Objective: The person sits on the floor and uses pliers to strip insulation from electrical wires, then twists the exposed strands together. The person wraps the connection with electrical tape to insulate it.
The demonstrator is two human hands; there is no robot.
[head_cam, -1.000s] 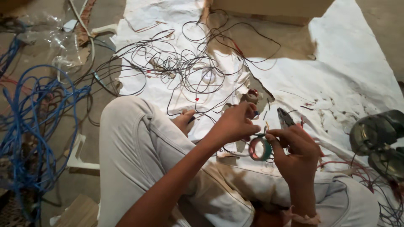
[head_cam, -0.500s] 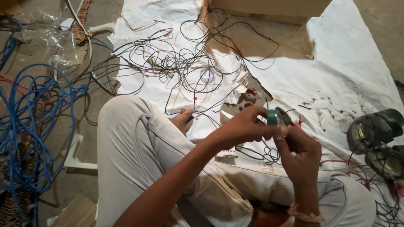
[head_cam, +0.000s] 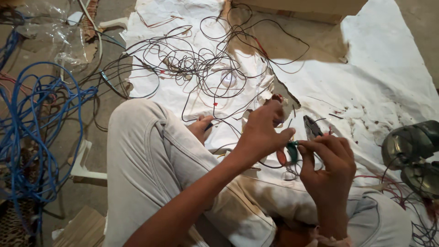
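Your left hand (head_cam: 263, 132) reaches in from the lower left, the forearm running diagonally up across your bent knee, wrist slightly cocked. Its fingers (head_cam: 284, 135) curl forward, thumb and forefinger pinched together at the tip. Your right hand (head_cam: 327, 167) rises from below, forearm nearly upright (a band shows at the wrist), back of the hand toward you. Its fingers fold inward, tips meeting those of your left hand.

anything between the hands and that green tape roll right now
Nothing visible. The left hand and right hand both pinch the green tape roll directly. The pliers lie just behind it, and the tangle of black wires is farther off on the white sheet.
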